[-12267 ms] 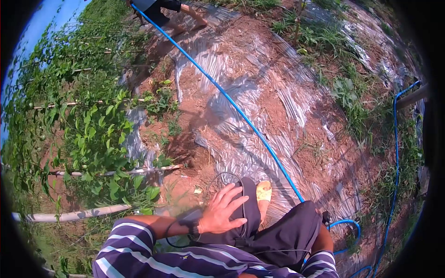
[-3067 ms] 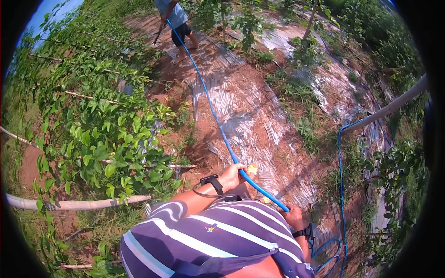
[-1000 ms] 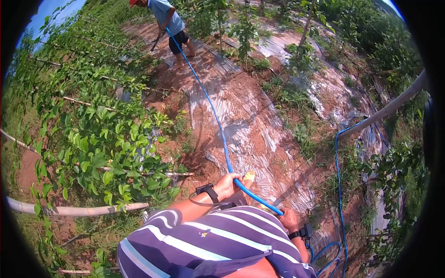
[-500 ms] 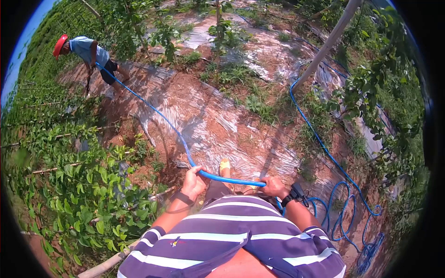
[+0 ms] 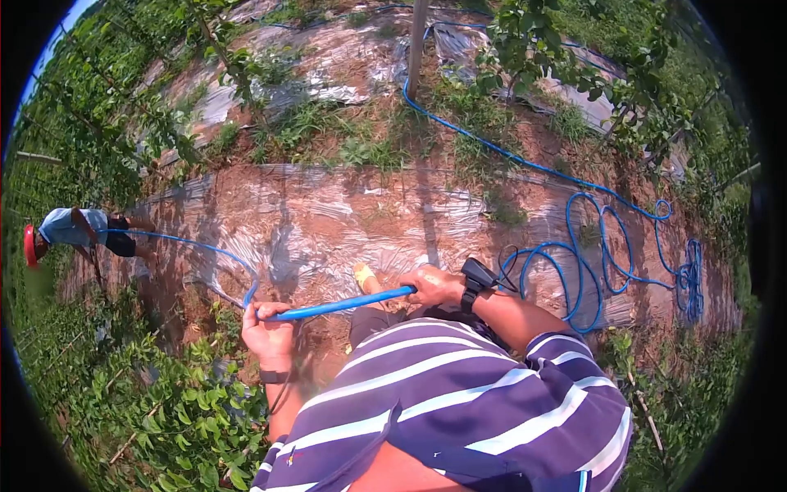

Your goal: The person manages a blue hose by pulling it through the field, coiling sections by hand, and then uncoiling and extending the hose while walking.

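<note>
A blue hose [image 5: 336, 307] runs across in front of my body, held in both hands. My left hand [image 5: 266, 332] is closed around it where it bends away toward a co-worker. Farther along, my right hand [image 5: 433, 287] grips the same hose, with fingers wrapped over it. A black device [image 5: 478, 274] is strapped at my right wrist, and a dark band [image 5: 275, 376] circles my left wrist. Beyond my left hand the hose reaches the co-worker [image 5: 82, 228], bent forward in a red hat and blue shirt; that person's hands are too small to make out.
Loops of blue hose [image 5: 602, 254] lie on the ground to my right, beside a tighter bundle [image 5: 693, 283]. A wooden post [image 5: 416, 49] stands ahead with hose at its foot. Leafy plants [image 5: 180, 418] crowd the lower left. Plastic sheeting [image 5: 344, 201] covers the soil.
My view has turned right, so the co-worker and post appear farther left and the coils nearer the middle. Both hands stay on the hose, my left now lower in view, my right higher.
</note>
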`<state>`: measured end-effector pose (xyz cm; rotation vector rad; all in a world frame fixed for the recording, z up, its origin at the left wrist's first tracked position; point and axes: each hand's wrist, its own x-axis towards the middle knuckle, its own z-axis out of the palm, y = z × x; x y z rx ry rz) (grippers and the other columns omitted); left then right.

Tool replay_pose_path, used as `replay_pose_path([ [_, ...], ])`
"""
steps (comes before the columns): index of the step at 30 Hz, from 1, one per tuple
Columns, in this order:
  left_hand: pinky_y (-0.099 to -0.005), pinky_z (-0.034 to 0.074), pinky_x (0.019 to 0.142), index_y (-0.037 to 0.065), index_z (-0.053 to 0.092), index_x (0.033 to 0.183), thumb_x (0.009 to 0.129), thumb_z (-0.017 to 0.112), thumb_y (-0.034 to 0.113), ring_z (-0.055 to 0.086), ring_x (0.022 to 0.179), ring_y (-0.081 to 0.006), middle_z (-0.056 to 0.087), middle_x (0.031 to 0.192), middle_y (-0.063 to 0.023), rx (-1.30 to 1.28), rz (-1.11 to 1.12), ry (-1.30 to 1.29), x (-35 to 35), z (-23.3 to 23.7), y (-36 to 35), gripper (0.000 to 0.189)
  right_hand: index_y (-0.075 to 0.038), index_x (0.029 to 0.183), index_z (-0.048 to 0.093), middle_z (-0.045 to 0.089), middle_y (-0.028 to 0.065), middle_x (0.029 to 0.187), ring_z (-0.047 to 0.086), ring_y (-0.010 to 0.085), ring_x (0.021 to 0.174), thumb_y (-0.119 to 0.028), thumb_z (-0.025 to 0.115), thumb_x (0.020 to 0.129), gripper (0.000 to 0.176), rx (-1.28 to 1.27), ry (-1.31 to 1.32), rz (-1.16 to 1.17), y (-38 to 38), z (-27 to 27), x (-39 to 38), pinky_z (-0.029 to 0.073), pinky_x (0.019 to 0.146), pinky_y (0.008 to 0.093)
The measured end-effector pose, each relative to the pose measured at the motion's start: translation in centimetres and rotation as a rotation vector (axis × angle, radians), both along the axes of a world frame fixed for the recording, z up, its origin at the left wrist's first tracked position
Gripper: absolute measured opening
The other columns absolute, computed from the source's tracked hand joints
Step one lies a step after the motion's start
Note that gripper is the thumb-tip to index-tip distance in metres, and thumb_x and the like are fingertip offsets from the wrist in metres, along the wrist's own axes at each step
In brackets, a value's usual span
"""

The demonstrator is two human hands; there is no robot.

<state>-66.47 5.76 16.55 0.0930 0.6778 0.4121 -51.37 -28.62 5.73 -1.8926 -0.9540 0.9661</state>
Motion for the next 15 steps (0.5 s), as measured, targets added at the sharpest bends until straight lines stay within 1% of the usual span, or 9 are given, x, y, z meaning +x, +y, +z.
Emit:
replay_pose_path([
  [1, -0.0357, 0.043, 0.072, 0.008, 0.051, 0.08, 0.095, 0.053, 0.02, 0.05, 0.066, -0.0157, 0.048, 0.065, -0.0003, 0.041, 0.009, -0.022, 0.1, 1.1, 0.8, 0.019, -0.006, 0.085, 0.058, 0.061, 0.0172, 0.075, 0.061, 0.0405, 0.076, -0.019, 0.066, 0.075, 0.018, -0.068, -0.068, -0.012, -1.1, -3.7, -0.3, 0.045, 0.065, 0.0484],
  [2, -0.035, 0.043, 0.072, 0.007, 0.053, 0.083, 0.094, 0.054, 0.021, 0.049, 0.066, -0.0157, 0.048, 0.065, -0.0006, 0.084, 0.026, -0.045, -0.1, 2.5, 1.7, 0.018, -0.011, 0.095, 0.062, 0.065, 0.0182, 0.076, 0.065, 0.0386, 0.077, -0.019, 0.063, 0.076, 0.02, -0.064, -0.131, -0.02, -2.8, -5.5, -0.1, 0.049, 0.064, 0.0489],
  [4, -0.0349, 0.043, 0.071, 0.007, 0.052, 0.083, 0.096, 0.052, 0.02, 0.049, 0.066, -0.0156, 0.048, 0.066, -0.0007, 0.157, 0.026, -0.134, -0.9, 4.1, 4.3, 0.019, -0.011, 0.094, 0.065, 0.067, 0.0175, 0.078, 0.065, 0.0382, 0.077, -0.021, 0.063, 0.076, 0.02, -0.251, -0.046, -0.089, -6.4, -8.0, 0.5, 0.049, 0.066, 0.0491],
  [6, -0.0346, 0.043, 0.071, 0.007, 0.052, 0.083, 0.097, 0.05, 0.019, 0.049, 0.066, -0.0155, 0.048, 0.066, -0.0008, 0.261, 0.028, -0.105, -1.8, 5.5, 6.1, 0.019, -0.011, 0.088, 0.068, 0.067, 0.0157, 0.076, 0.065, 0.0369, 0.075, -0.027, 0.065, 0.074, 0.021, -0.348, -0.095, -0.22, -9.9, -9.2, 0.2, 0.049, 0.066, 0.0481],
  [9, -0.0324, 0.042, 0.064, 0.009, 0.051, 0.081, 0.098, 0.05, 0.022, 0.048, 0.062, -0.0131, 0.047, 0.065, 0.0015, 0.252, 0.066, 0.016, -2.3, 4.3, 6.0, 0.022, -0.009, 0.078, 0.07, 0.066, 0.0145, 0.071, 0.065, 0.0323, 0.071, -0.035, 0.068, 0.07, 0.027, -0.295, -0.006, -0.305, -12.4, -9.6, 0.2, 0.048, 0.064, 0.0443],
  [10, -0.0318, 0.042, 0.063, 0.009, 0.051, 0.08, 0.098, 0.05, 0.023, 0.047, 0.061, -0.0125, 0.046, 0.065, 0.0022, 0.217, 0.062, 0.03, -2.6, 3.1, 5.8, 0.022, -0.008, 0.079, 0.071, 0.066, 0.0161, 0.069, 0.065, 0.0326, 0.067, -0.036, 0.069, 0.071, 0.029, -0.335, 0.092, -0.352, -12.6, -10.0, -0.1, 0.048, 0.064, 0.0439],
  [12, -0.0309, 0.041, 0.059, 0.011, 0.051, 0.077, 0.098, 0.05, 0.022, 0.046, 0.057, -0.0114, 0.045, 0.062, 0.0035, 0.133, 0.052, 0.05, -3.0, 1.1, 5.2, 0.023, -0.006, 0.077, 0.071, 0.065, 0.0175, 0.067, 0.064, 0.0339, 0.064, -0.037, 0.069, 0.072, 0.031, -0.334, 0.124, -0.373, -12.9, -10.1, -0.5, 0.048, 0.063, 0.0438],
  [14, -0.03, 0.04, 0.059, 0.012, 0.05, 0.074, 0.097, 0.05, 0.022, 0.045, 0.056, -0.0111, 0.045, 0.061, 0.0041, 0.144, 0.058, 0.076, -3.5, -1.2, 4.7, 0.026, -0.005, 0.075, 0.07, 0.065, 0.0179, 0.066, 0.063, 0.0343, 0.063, -0.036, 0.07, 0.072, 0.031, -0.345, 0.093, -0.39, -13.1, -11.0, -1.1, 0.048, 0.061, 0.0442],
  [15, -0.0301, 0.039, 0.059, 0.012, 0.049, 0.072, 0.098, 0.049, 0.023, 0.045, 0.056, -0.0109, 0.046, 0.059, 0.0043, 0.156, 0.012, 0.099, -3.5, -2.0, 4.3, 0.028, -0.004, 0.074, 0.07, 0.065, 0.019, 0.066, 0.063, 0.0351, 0.063, -0.037, 0.071, 0.072, 0.032, -0.362, 0.096, -0.375, -12.8, -8.0, -0.7, 0.048, 0.061, 0.0443],
])
